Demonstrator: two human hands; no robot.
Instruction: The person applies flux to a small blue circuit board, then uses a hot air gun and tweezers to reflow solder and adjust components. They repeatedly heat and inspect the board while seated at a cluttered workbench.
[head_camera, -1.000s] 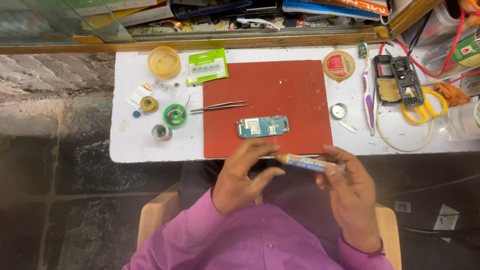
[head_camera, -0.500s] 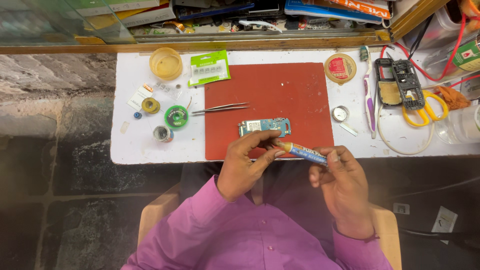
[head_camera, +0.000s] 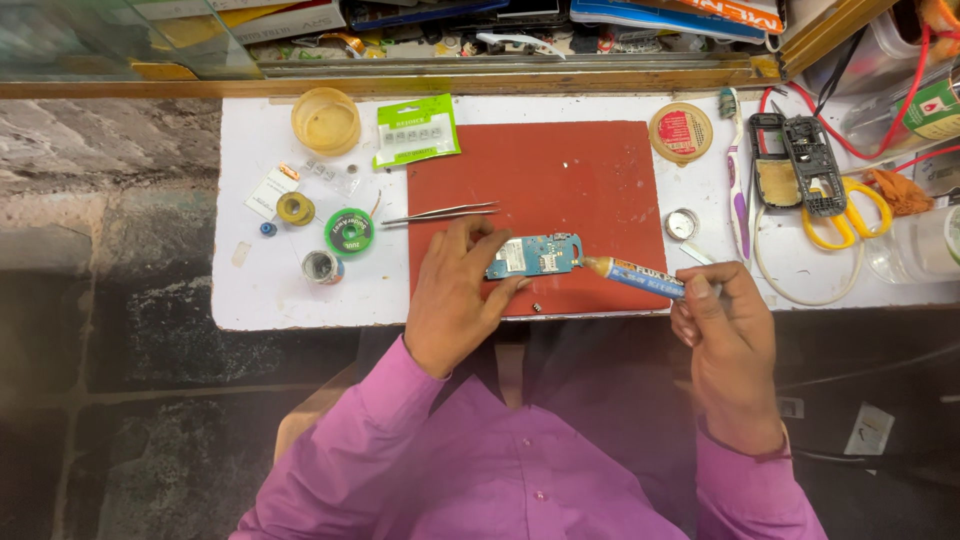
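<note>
Down on the red mat (head_camera: 560, 180), the left hand (head_camera: 452, 300) steadies a small blue circuit board (head_camera: 535, 256), its fingers (head_camera: 470, 238) spread and pressing the board's left end. The right hand (head_camera: 728, 330) pinches a blue syringe-shaped tube (head_camera: 640, 277) between thumb and fingertips, its tip touching the board's right edge. Tweezers (head_camera: 440, 213) lie just above the left hand; a green solder spool (head_camera: 349, 231) sits on the white worktop (head_camera: 270, 300).

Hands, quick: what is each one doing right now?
Left hand: fingers spread, pressing the blue circuit board onto the red mat.
Right hand: closed around the blue syringe tube, tip at the board's edge.
</note>
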